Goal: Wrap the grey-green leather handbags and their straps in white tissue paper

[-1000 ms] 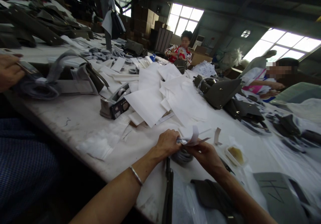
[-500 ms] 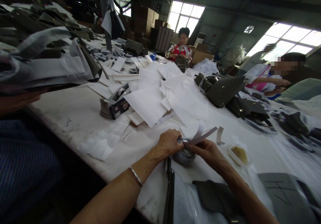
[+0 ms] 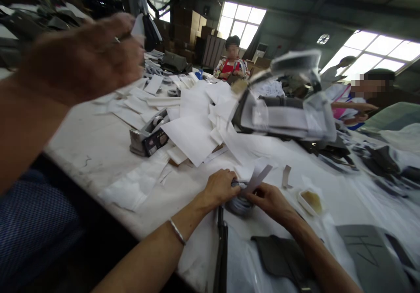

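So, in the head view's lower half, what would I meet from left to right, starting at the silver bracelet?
Silver bracelet, wearer's left hand, right hand, small white dish, grey panel with dark lines.

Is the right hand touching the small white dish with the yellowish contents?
Apart. The head view shows a strip of tabletop between the right hand and the dish.

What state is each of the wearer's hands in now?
Left hand: closed, holding the grey bundle.
Right hand: fingers closed, apparently pinching the pale strip.
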The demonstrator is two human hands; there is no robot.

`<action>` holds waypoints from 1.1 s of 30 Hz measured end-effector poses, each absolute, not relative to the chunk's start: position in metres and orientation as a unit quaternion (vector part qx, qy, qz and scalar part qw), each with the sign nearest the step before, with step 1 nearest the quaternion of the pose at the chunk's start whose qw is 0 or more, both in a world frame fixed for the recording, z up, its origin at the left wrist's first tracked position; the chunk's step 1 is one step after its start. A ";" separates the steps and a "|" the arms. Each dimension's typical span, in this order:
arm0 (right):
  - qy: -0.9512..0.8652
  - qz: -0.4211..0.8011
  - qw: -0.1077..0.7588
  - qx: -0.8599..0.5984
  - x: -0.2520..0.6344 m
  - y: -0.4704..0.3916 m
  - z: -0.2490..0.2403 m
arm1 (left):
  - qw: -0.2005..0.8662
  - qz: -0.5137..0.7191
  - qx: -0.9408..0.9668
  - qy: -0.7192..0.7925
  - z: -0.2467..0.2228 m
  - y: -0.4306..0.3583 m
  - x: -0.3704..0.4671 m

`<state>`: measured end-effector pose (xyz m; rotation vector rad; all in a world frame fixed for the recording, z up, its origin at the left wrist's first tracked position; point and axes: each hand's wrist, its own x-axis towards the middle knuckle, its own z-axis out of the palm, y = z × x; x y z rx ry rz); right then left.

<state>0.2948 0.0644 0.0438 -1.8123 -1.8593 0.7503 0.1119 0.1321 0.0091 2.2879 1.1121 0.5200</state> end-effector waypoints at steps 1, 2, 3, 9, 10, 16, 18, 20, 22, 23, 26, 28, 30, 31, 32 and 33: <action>-0.671 0.276 0.225 -0.651 0.294 0.064 0.044 | 0.270 0.191 0.847 0.415 0.010 0.132 0.112; -0.665 0.284 0.237 -0.648 0.294 0.064 0.044 | 0.270 0.191 0.846 0.418 0.010 0.132 0.112; -0.656 0.293 0.252 -0.649 0.294 0.065 0.043 | 0.269 0.191 0.846 0.420 0.010 0.131 0.112; -0.604 0.311 0.326 -0.658 0.293 0.066 0.032 | 0.272 0.193 0.844 0.420 0.013 0.131 0.111; -0.602 0.313 0.331 -0.655 0.293 0.066 0.031 | 0.272 0.194 0.844 0.420 0.013 0.130 0.111; -0.584 0.353 0.356 -0.638 0.291 0.065 0.035 | 0.264 0.194 0.849 0.414 0.013 0.130 0.112; -0.581 0.367 0.353 -0.634 0.290 0.065 0.037 | 0.264 0.196 0.850 0.412 0.012 0.130 0.112; -0.588 0.369 0.345 -0.632 0.289 0.065 0.037 | 0.266 0.200 0.849 0.411 0.011 0.130 0.112; -0.602 0.355 0.334 -0.633 0.287 0.065 0.037 | 0.267 0.204 0.848 0.410 0.011 0.131 0.113; -0.608 0.349 0.329 -0.633 0.287 0.065 0.037 | 0.266 0.204 0.848 0.410 0.010 0.131 0.113; -0.606 0.366 0.325 -0.627 0.287 0.064 0.039 | 0.267 0.200 0.849 0.410 0.011 0.131 0.112; -0.592 0.387 0.337 -0.622 0.287 0.064 0.041 | 0.272 0.196 0.848 0.410 0.012 0.130 0.112; -0.577 0.398 0.356 -0.618 0.286 0.063 0.041 | 0.275 0.196 0.846 0.413 0.013 0.130 0.111; -0.572 0.399 0.362 -0.618 0.285 0.063 0.041 | 0.275 0.194 0.844 0.418 0.014 0.130 0.111; -0.572 0.395 0.364 -0.620 0.283 0.063 0.040 | 0.276 0.192 0.842 0.422 0.014 0.130 0.111; -0.575 0.386 0.360 -0.625 0.282 0.063 0.038 | 0.276 0.190 0.840 0.427 0.014 0.130 0.111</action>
